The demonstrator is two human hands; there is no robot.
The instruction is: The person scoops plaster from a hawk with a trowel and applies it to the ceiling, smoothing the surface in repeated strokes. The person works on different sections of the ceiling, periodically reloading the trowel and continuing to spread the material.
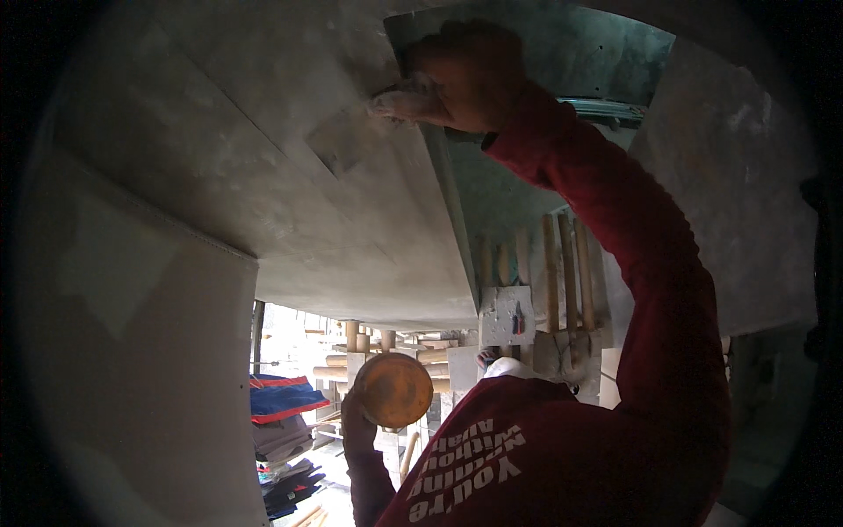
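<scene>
My right hand [465, 83] is raised at the top, its fingers whitened with dust or plaster and closed on a flat scraper blade [341, 147]. The blade lies against the smooth grey panel [360, 255], near its edge; its handle is hidden in the hand. Lower down, my left hand [358, 429] grips a round orange-brown tub [394, 390] from the side. Only the tub's round face shows, and its contents cannot be made out.
Beside the panel's edge is a recess [606, 57] with a dark greenish surface. Several wooden poles [566, 272] stand near a pale board [506, 316] bearing a small tool. A blue cloth with red edging [285, 398] lies at lower left, above folded cloths [285, 483].
</scene>
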